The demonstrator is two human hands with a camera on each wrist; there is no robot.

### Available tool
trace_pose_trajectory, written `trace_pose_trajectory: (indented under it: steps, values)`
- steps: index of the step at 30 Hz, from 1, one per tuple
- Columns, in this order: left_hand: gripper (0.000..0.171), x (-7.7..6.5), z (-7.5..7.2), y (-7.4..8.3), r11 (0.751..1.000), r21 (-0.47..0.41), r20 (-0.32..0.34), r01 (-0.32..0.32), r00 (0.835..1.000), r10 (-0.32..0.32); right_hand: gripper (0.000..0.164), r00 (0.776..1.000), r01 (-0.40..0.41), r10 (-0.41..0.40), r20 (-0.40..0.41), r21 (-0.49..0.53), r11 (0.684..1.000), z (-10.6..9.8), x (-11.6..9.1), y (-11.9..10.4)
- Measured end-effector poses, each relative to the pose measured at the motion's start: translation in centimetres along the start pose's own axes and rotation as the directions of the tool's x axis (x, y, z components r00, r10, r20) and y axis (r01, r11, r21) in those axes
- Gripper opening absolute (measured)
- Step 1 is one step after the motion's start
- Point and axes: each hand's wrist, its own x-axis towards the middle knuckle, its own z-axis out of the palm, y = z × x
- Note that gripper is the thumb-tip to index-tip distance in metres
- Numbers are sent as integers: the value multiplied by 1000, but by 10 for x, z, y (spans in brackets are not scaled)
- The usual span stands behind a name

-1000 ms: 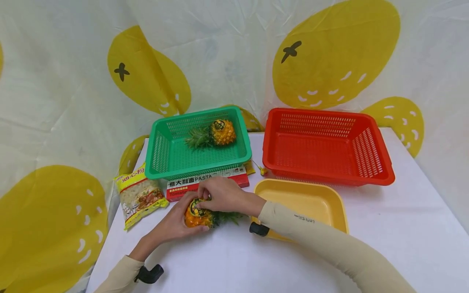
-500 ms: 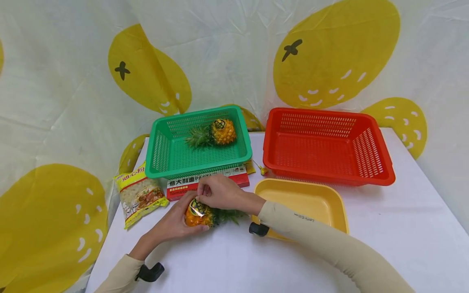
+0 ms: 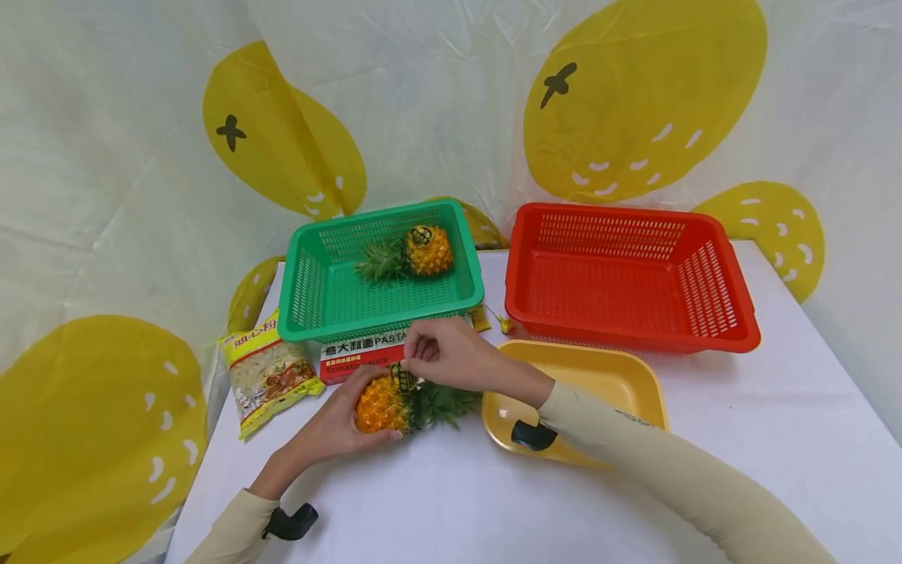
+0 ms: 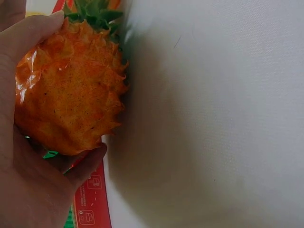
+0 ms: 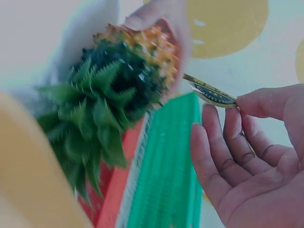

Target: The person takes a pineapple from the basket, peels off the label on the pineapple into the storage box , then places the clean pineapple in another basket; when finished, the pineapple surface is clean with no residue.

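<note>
White table [image 3: 451,501]: left hand [image 3: 331,425] curls round a pineapple [image 3: 380,406]; right hand [image 3: 458,354] (forearm [image 3: 634,442] above tray [image 3: 599,380]) pinches a sticker [image 5: 213,95].

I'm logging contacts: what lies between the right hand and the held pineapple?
A printed sticker, pinched by the right hand near the pineapple; the right wrist view shows it.

Head cam: on my head, faces fwd & down; widest, farthest view, w/ worktop [image 3: 493,509], green basket [image 3: 380,319], red basket [image 3: 627,333] & backdrop [image 3: 451,117] all in. L wrist cam: v. close on my left grip [image 3: 337,427] & the held pineapple's [image 3: 380,407] body, crown [image 4: 95,12] at top edge, worktop filling the R side. R wrist cam: close too, looks past my right grip [image 3: 458,356] to the crown end, backdrop behind. Head & R wrist share the label [image 5: 213,97]; all 3 share pineapple & left grip.
</note>
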Motion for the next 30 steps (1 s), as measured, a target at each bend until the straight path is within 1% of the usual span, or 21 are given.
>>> trace_pose_trajectory:
  steps: [4,6,8,11,14,17,19,23,24,28,30]
  values:
    - [82,0,2,-2,1000,-11,-13,-30,999,29,7,999,-17,18,-49,27,999,-24,-19,5]
    - [82,0,3,-2,1000,-7,-16,-29,999,28,7,996,-45,46,-70,25,999,-35,-30,10]
    - [82,1,2,-1,1000,-3,-14,-21,1000,21,6,994,-74,74,-75,0,997,-46,-41,17]
    - [83,1,2,0,1000,-4,-5,-8,1000,8,6,993,-117,115,-38,-38,992,-59,-56,27]
    - [83,1,0,1,1000,-3,-3,1,1000,-1,8,988,-147,151,34,-86,985,-67,-68,36]
    - [82,0,0,2,1000,3,-7,1,1000,-1,12,979,-163,178,101,-144,976,-70,-75,45]
    - [82,0,-1,3,1000,4,-6,1,1000,-1,14,968,-186,209,139,-163,969,-71,-78,51]
    - [82,1,0,3,1000,2,0,9,1000,-9,14,941,-241,271,202,-162,957,-68,-81,63]
    - [82,1,0,2,1000,-1,1,13,1000,-13,14,936,-251,281,213,-157,955,-67,-81,67]
    - [81,1,0,1,1000,-3,-3,14,1000,-14,14,926,-267,294,236,-140,954,-61,-80,79]
    - [81,0,0,0,1000,-3,-13,11,1000,-11,15,922,-280,311,232,-155,947,-58,-79,84]
